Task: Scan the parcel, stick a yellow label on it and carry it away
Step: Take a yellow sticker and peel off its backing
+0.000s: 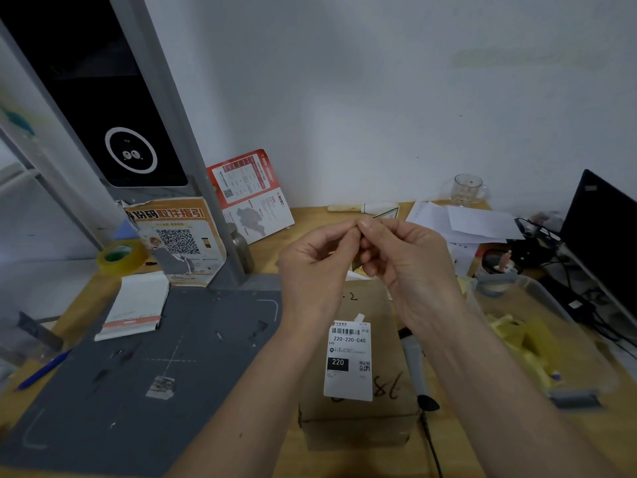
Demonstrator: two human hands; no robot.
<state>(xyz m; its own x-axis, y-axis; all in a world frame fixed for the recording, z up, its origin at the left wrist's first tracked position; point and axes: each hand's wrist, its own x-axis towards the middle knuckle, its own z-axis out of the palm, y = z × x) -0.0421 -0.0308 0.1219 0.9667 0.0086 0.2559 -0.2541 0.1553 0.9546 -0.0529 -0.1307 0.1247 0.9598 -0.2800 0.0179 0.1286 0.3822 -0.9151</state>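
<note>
A brown cardboard parcel [355, 422] lies on the wooden desk in front of me. It bears a white shipping label [348, 360] with a barcode and "220-220-C40". Handwritten numbers show on its top. My left hand [313, 263] and my right hand [406, 260] are raised above the parcel's far end. Their fingertips meet and pinch a small thin piece [357, 229], which the fingers almost fully hide. Loose yellow labels [517, 336] lie in a clear plastic tray at the right.
A grey scanning mat [138, 374] with a stand and a black screen [103, 98] fills the left. On it lie a notepad [134, 308] and a blue pen [41, 370]. A tape roll [120, 258], leaflets, papers, a glass, a laptop [599, 229] and cables surround the parcel.
</note>
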